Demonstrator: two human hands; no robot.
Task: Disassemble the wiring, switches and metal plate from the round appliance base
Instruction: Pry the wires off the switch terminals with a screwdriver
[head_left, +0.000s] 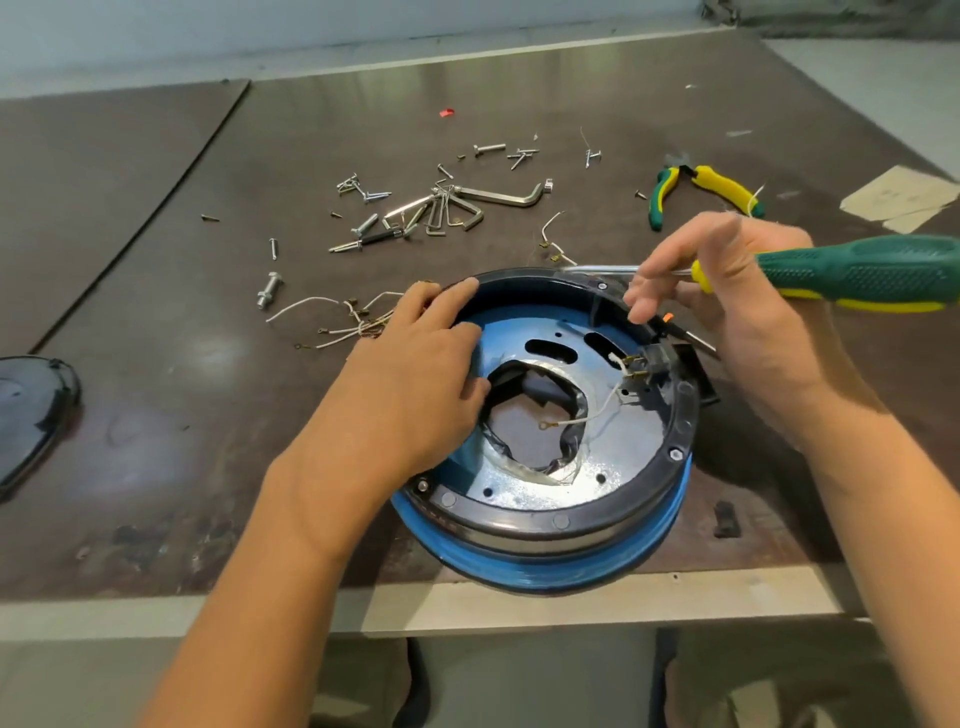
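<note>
Round appliance base (519, 569): where did it sit, and was that safe?

At six o'clock on the worktop (156, 441), right at the near edge, open side up. I judged that a hard shove toward six could have slid it off.

And the metal plate (545, 491)?

Seated inside the base. Its middle hole looked ragged. The left hand (415, 374) lay flat over the ten o'clock rim, fingers straight and together, thumb right beside that hole. A slip there might have cut it.

What about the switch (652, 361)?

Fixed at two o'clock inside the rim, with a white wire (576, 421) running from it to a loose ring end over the hole. The right hand (737, 312) had the screwdriver (857, 273) clamped under the thumb, tip toward nine o'clock and on no screw. Its other fingers reached down at the switch, but whether they touched it I couldn't tell. Tugging with a tool in the palm could have snapped a terminal, or swung the shaft at the left hand.

Anything farther out?

Loose wires (332, 322) at ten o'clock, just beside the base. Hex keys (467, 205) and scattered screws (358, 188) lay at twelve, pliers (724, 188) at one. A stray elbow or the handle could easily have knocked those small screws astray.
</note>
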